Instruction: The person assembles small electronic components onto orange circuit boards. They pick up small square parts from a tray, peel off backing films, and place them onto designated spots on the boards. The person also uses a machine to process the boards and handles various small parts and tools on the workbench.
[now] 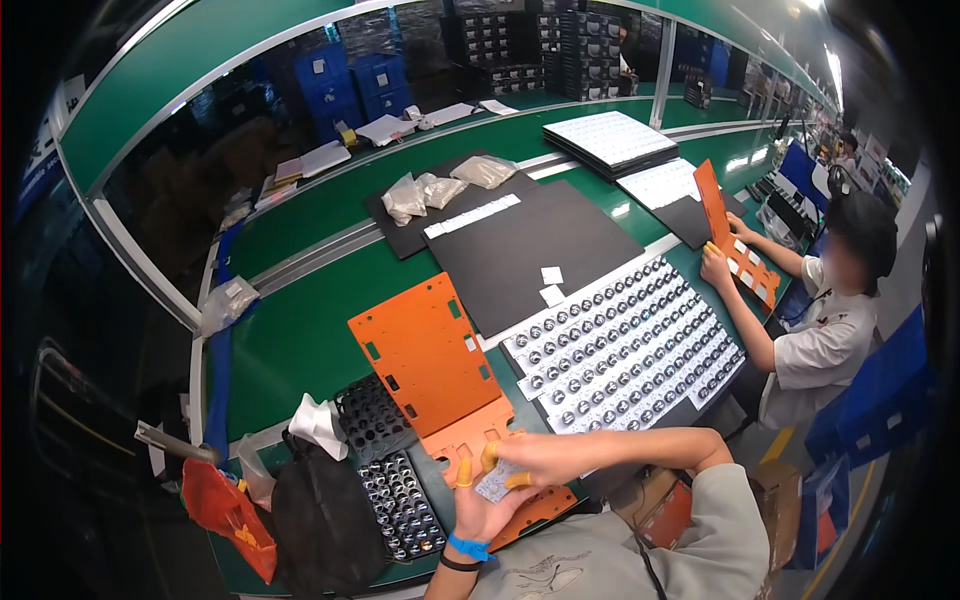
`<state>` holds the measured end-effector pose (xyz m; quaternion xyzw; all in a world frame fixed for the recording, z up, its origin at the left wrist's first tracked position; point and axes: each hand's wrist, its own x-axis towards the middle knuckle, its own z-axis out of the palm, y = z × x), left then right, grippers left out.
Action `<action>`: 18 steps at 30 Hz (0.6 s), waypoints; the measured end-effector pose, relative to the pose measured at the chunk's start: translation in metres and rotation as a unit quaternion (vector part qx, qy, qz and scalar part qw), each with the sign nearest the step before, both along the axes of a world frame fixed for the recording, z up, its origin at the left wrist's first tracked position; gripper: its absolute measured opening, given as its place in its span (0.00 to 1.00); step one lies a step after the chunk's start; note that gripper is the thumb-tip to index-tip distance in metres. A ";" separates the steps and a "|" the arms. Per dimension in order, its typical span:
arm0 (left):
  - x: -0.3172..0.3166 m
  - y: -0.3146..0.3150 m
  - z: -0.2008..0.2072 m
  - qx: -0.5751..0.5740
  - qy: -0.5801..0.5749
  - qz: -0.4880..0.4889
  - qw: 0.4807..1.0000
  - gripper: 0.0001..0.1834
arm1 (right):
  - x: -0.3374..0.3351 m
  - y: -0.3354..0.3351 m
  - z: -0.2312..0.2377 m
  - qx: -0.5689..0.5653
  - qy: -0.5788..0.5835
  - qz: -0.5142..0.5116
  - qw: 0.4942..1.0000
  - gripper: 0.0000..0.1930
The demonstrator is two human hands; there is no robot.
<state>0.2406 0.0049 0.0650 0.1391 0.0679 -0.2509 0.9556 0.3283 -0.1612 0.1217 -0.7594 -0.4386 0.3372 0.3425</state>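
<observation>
Small white speckled flat board (493,487): held up between the two hands, near the body-side edge of the green counter (290,340); partly covered by fingers, so its long axis cannot be told for sure.
Far left: a slumped orange-red plastic pouch (228,520), then a black bag-like bundle (325,520) with crumpled white wrapping (318,425) just beyond it.
Black compartment tray (402,505): left of the hands, filled with round glossy dark lens parts.
Tall orange flat plate (430,350): directly beyond the hands, pierced with cutouts, its long axis running away from the body and leaning left.
Left hand (482,515): palm up below the board, thumb raised at its left side in a yellow finger cover; its other fingers are hidden, so their grip cannot be told.
Right hand (535,458): reaches across from the right, yellow-covered fingers clamped on the board's far and right edges.
Nearness: both hands meet at the board, left under it, right over it; the orange plate lies straight ahead of the fingers.
White grid of lens-topped pieces (630,345): right of the plate, in rows on the counter.
Far right: a co-worker (830,320) holding another orange plate (712,205) upright.
</observation>
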 end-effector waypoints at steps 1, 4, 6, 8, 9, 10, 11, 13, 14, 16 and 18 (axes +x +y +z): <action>0.001 -0.005 0.006 0.023 0.006 0.000 1.000 0.37 | -0.004 0.005 -0.009 0.047 -0.085 0.024 0.995 0.21; 0.006 -0.002 -0.006 0.019 0.046 0.015 0.999 0.34 | -0.006 0.006 -0.015 0.022 -0.147 -0.008 0.989 0.25; 0.008 0.006 -0.025 -0.048 0.050 0.044 0.997 0.29 | 0.001 0.008 0.002 0.098 -0.141 -0.037 0.984 0.24; 0.011 0.009 -0.041 -0.070 0.045 0.047 0.995 0.25 | 0.017 0.001 0.006 0.153 -0.091 -0.076 0.981 0.27; 0.013 0.008 -0.046 -0.056 0.038 0.041 0.997 0.25 | 0.030 -0.004 -0.001 0.169 -0.083 -0.123 0.974 0.26; 0.014 0.009 -0.048 -0.040 0.029 0.042 0.998 0.24 | 0.047 -0.006 0.005 0.148 -0.147 -0.165 0.964 0.19; 0.015 0.006 -0.037 -0.014 0.045 0.056 0.997 0.23 | 0.069 -0.010 -0.008 0.179 -0.202 -0.238 0.933 0.15; 0.014 0.004 -0.040 -0.016 0.063 0.054 0.996 0.22 | 0.126 -0.028 -0.021 0.210 -0.215 -0.376 0.877 0.13; 0.013 0.003 -0.043 -0.016 0.073 0.056 0.996 0.22 | 0.153 -0.036 -0.022 0.167 -0.200 -0.437 0.861 0.13; 0.013 -0.002 -0.046 0.021 0.112 0.055 0.992 0.22 | 0.198 -0.067 -0.054 0.090 -0.250 -0.499 0.825 0.18; 0.014 -0.005 -0.050 0.035 0.112 0.058 0.991 0.21 | 0.223 -0.080 -0.065 -0.035 -0.343 -0.507 0.790 0.21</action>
